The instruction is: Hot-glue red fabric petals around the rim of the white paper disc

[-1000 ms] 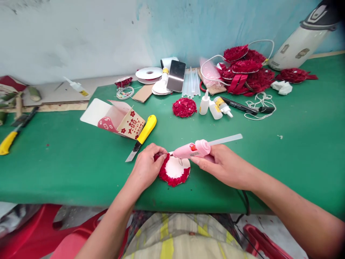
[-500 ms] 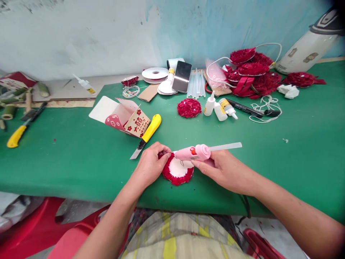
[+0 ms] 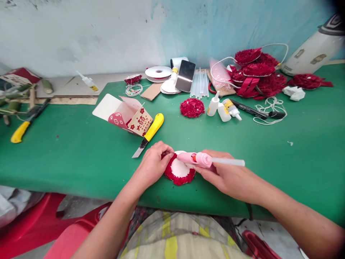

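Observation:
A round white disc with a red ruffled rim (image 3: 179,173) lies on the green table (image 3: 81,154) near its front edge. My left hand (image 3: 153,163) pinches the disc's red rim at its upper left. My right hand (image 3: 225,172) grips a pink glue gun (image 3: 195,158), with a clear glue stick (image 3: 229,162) sticking out of its back to the right. The gun's nozzle points left, at the rim close to my left fingertips.
A yellow-handled knife (image 3: 149,133) and an open printed paper box (image 3: 126,117) lie just behind my left hand. Further back are a finished red rosette (image 3: 192,107), small glue bottles (image 3: 222,108), spare glue sticks (image 3: 199,83), a phone (image 3: 184,75), ribbon rolls and a pile of red rosettes (image 3: 256,73).
The glue gun has tipped from nozzle-down to nearly level, with its stick end lower. Both hands stay on the disc and gun. The view has shifted slightly.

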`<state>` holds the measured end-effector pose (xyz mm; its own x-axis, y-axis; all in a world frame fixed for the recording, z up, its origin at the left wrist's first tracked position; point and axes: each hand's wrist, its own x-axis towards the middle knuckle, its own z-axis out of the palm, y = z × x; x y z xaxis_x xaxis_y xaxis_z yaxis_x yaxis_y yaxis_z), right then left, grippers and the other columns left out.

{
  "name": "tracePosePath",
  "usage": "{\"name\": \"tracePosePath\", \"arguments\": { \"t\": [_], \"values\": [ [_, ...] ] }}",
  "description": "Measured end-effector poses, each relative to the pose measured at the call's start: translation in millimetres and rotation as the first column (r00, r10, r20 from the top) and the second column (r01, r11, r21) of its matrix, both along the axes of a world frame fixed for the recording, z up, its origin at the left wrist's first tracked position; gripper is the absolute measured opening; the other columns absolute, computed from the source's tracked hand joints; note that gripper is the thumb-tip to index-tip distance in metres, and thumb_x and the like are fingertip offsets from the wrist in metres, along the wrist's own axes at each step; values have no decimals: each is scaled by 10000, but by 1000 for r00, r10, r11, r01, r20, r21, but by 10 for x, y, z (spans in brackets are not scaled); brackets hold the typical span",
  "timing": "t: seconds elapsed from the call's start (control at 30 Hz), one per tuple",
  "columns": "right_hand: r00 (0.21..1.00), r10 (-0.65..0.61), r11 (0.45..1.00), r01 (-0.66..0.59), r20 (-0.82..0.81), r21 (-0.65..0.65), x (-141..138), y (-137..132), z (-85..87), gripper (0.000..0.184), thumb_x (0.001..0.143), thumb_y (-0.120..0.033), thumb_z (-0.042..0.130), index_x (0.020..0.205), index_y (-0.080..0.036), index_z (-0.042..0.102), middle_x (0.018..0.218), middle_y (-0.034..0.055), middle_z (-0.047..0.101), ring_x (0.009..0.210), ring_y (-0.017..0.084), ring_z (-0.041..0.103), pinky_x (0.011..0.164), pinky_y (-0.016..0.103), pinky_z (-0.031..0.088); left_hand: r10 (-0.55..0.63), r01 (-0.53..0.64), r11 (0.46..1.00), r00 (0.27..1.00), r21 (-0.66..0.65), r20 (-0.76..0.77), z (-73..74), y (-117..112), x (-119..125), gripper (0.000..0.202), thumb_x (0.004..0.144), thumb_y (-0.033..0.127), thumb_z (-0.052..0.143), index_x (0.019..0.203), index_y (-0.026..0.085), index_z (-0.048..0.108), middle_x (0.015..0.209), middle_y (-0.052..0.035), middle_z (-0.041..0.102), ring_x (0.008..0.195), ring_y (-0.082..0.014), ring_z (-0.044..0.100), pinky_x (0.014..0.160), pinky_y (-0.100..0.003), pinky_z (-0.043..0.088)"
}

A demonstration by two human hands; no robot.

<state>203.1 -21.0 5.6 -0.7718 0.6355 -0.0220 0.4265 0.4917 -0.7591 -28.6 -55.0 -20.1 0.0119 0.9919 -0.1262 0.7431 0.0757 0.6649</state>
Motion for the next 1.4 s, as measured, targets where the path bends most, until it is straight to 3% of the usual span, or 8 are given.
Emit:
{"name": "tracePosePath", "arguments": {
  "t": [0.17, 0.33, 0.5, 0.73, 1.4],
  "values": [
    [991, 75, 983, -92, 111, 156, -6, -56, -18, 96, 970, -209, 445, 895, -190, 501, 834, 14, 538, 706, 160, 466, 616, 288, 309, -17, 18, 1000, 1000, 6, -13, 19, -13, 2, 131, 871, 183, 508, 810, 173, 623, 813, -22, 561, 784, -165, 540, 724, -302, 412],
    [977, 103, 967, -142, 186, 213, -22, -77, -44, 123, 969, -217, 430, 879, -182, 508, 816, 31, 508, 690, 176, 445, 602, 300, 307, -38, 38, 999, 999, 19, -35, 6, -6, 0, 122, 874, 169, 509, 810, 173, 613, 826, -28, 568, 811, -176, 538, 752, -316, 414],
    [978, 122, 980, -145, 166, 133, 45, -52, -39, 101, 979, -215, 417, 948, -203, 512, 838, 15, 515, 713, 171, 459, 630, 301, 324, -66, 70, 996, 995, 52, -73, -20, -2, 1, 116, 880, 157, 503, 810, 168, 595, 841, -37, 580, 835, -186, 540, 776, -331, 416],
    [987, 122, 991, -127, 101, 46, 87, -29, 6, 141, 999, -244, 378, 909, -220, 484, 864, 13, 547, 741, 166, 486, 652, 307, 343, -75, 80, 995, 992, 54, -101, -30, -21, 5, 125, 880, 125, 488, 817, 167, 588, 850, -45, 587, 843, -192, 538, 777, -333, 420],
    [988, 121, 980, -134, 95, 148, 24, -107, -89, 145, 985, -177, 361, 924, -196, 492, 834, 29, 545, 712, 164, 493, 630, 312, 366, -43, 44, 999, 997, 25, -68, 34, -26, 14, 129, 855, 106, 511, 798, 176, 602, 842, -49, 615, 844, -195, 567, 758, -330, 440]
  ]
}}
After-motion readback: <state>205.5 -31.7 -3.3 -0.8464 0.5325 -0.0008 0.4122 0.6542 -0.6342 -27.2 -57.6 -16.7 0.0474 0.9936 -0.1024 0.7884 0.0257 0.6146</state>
